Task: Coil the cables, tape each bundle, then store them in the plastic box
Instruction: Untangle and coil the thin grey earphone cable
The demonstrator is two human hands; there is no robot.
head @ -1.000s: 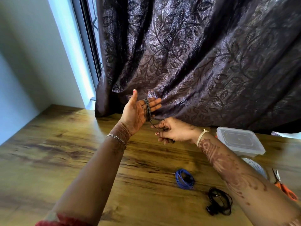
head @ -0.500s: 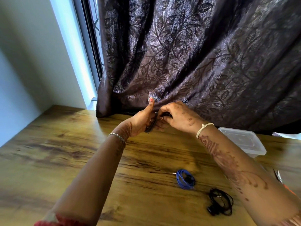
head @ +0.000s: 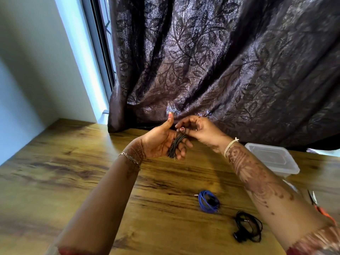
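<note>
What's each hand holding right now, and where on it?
A dark cable is coiled around the left hand's fingers; the right hand pinches the coil's upper end. Nothing else is held.

We see daylight entering left of the curtain (head: 230,70), whose folds glint. Below the curtain the table (head: 55,172) carries soft shadows; at its lower right, the view's edge blurs and bends.
</note>
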